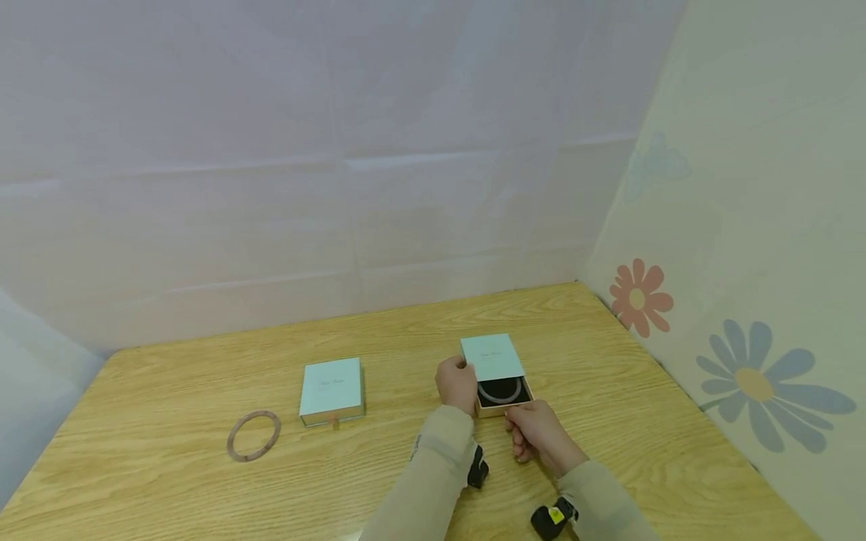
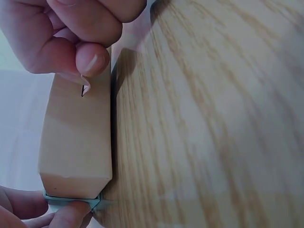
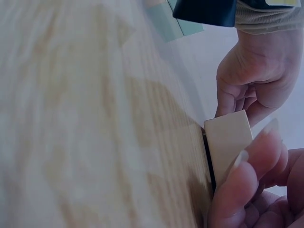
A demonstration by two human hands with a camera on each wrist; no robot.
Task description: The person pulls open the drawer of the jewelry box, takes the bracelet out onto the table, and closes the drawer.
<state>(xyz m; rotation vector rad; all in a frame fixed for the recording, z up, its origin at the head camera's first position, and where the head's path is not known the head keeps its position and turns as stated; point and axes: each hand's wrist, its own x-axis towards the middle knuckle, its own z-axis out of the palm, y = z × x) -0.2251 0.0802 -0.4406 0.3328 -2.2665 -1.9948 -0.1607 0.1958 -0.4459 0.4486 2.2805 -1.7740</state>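
Note:
A pale blue sliding gift box [image 1: 492, 356] lies at the right of the table, its cream drawer [image 2: 76, 133] partly out toward the person. Inside, on black lining, rests a bangle [image 1: 501, 400], its far part hidden under the sleeve. My left hand [image 1: 457, 385] grips the box's outer sleeve from the left side, fingers and thumb at its edge. At the drawer's front, my right hand [image 1: 541, 434] pinches a small ribbon tab [image 2: 86, 87] between thumb and finger. That tab comes out of a slit in the drawer front.
A second pale blue box [image 1: 331, 387], closed, with a small tab at its front, lies left of the hands. Farther left, a pinkish-brown bangle [image 1: 253, 436] lies flat on the wooden table [image 1: 203, 496]. A pale curtain hangs behind, and a flower-printed sheet [image 1: 771, 248] borders the right.

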